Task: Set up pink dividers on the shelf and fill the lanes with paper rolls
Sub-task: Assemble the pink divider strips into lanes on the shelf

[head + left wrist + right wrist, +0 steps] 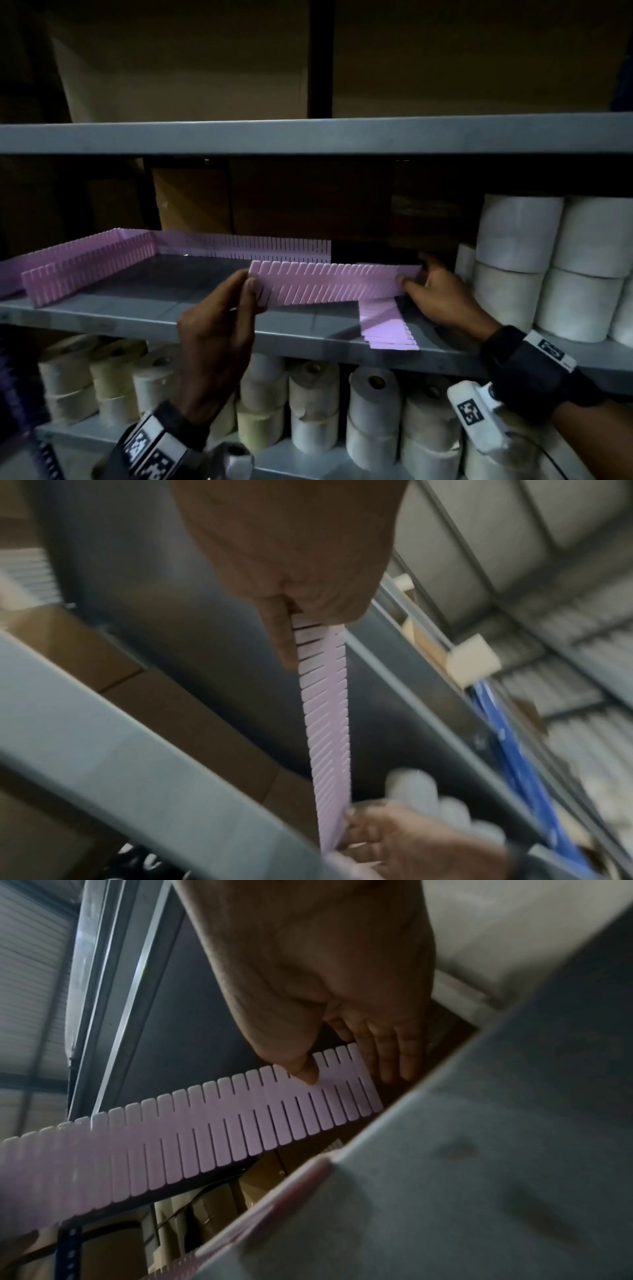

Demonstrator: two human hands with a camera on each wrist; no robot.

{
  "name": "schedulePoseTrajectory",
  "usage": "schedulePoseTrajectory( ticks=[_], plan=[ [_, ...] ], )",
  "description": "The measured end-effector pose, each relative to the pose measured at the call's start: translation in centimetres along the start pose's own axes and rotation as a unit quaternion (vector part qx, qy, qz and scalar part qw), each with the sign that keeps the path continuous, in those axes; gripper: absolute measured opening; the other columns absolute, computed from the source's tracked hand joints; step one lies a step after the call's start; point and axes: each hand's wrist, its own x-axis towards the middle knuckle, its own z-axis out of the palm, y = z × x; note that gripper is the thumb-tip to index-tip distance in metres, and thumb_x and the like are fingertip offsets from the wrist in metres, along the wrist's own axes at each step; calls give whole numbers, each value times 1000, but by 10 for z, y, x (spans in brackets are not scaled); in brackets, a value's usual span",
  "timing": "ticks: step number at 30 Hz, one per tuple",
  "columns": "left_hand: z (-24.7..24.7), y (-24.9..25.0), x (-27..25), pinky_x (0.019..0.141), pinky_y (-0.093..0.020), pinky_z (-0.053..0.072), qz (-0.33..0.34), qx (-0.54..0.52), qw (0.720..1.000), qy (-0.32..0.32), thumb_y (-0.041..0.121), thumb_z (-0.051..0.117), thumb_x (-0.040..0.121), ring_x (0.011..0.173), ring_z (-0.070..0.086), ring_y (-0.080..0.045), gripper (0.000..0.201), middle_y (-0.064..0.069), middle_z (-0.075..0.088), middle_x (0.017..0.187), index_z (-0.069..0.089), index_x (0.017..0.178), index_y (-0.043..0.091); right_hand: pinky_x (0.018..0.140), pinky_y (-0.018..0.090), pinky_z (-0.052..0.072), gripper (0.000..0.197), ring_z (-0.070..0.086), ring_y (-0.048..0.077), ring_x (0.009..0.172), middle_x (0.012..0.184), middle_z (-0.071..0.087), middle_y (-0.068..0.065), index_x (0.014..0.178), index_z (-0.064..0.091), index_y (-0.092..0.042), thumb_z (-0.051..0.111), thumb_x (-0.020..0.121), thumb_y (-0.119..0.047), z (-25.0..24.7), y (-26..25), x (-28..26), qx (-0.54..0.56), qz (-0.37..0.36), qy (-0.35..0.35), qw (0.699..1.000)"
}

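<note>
A long pink slotted divider [329, 282] hangs just above the grey middle shelf [144, 310], held level at both ends. My left hand [248, 286] pinches its left end [310, 639] between thumb and fingers. My right hand [416, 279] grips the right end, thumb on the front face [308, 1073] and fingers behind. Two more pink dividers stand on the shelf as an L: one along the left [89, 270], one along the back [246, 248]. A stack of spare dividers [385, 323] lies flat under the held one. White paper rolls [548, 267] are stacked at the shelf's right.
The shelf above [308, 137] hangs low over the work space. Brown cardboard boxes [191, 198] stand behind the dividers. The lower shelf holds several paper rolls [308, 411] in white and cream. A blue upright [507, 739] runs beside the rack.
</note>
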Motion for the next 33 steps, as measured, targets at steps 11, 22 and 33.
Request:
schedulePoseTrajectory(
  ticks=[11,22,33],
  plan=[
    [-88,-50,-2,73,-24,62,-186,-127,970,95,10,55,99,88,75,-12,25,-4,73,105,66,121,8,89,37,53,50,64,22,101,112,66,5,136,47,-10,65,90,-17,60,-114,23,140,-53,-30,988],
    [-169,-121,-3,69,-11,51,-186,23,980,65,18,59,99,78,65,12,21,32,70,86,69,106,35,90,28,43,51,54,20,115,134,54,12,142,39,-7,58,95,-11,143,-212,44,107,-79,-102,986],
    [-179,-162,17,74,-19,55,-197,61,977,51,12,59,99,85,69,-3,16,14,71,94,70,107,20,90,34,43,34,55,20,107,116,57,4,133,50,-14,49,99,-20,211,-264,102,54,-126,-197,971]
  ],
)
